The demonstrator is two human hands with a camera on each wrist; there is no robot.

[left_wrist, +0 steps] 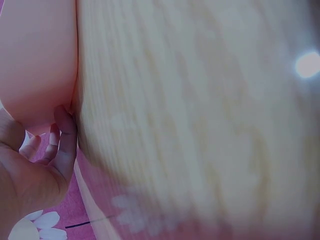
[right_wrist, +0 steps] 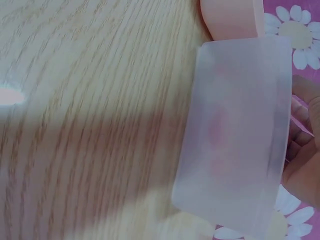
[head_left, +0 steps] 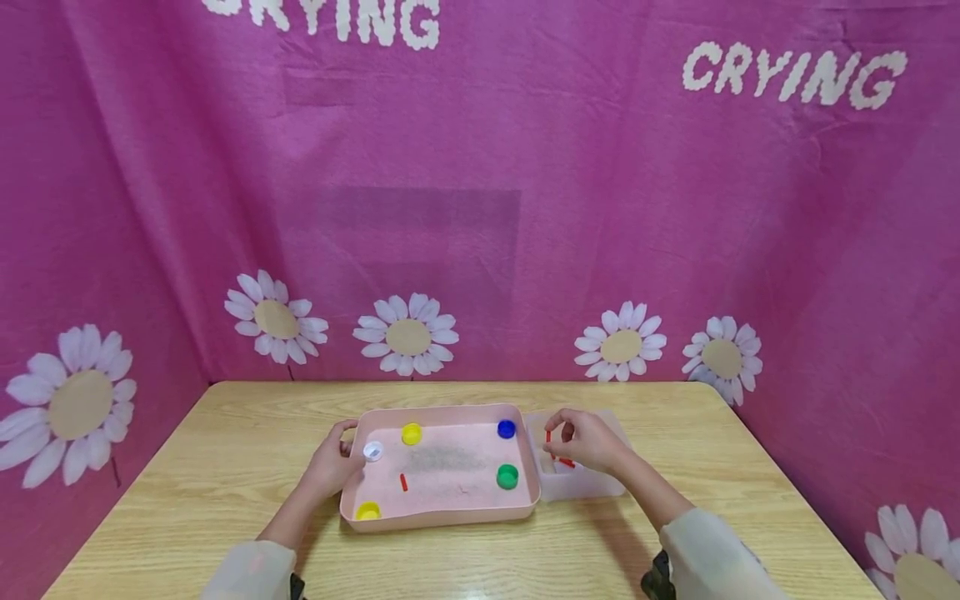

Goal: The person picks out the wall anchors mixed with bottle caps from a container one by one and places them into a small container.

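A shallow pink tray lies on the table. My left hand grips its left wall, thumb over the rim; in the left wrist view, the left hand's curled fingers touch the tray's outer side. Over a translucent white box at the tray's right, my right hand pinches a small red stick between thumb and fingertips. More red shows inside that box. From the right wrist, the box's wall hides the right hand's fingertips.
Inside the tray are a white cap, two yellow caps, a blue cap, a green cap and a red stick. A pink flowered cloth hangs behind the wooden table.
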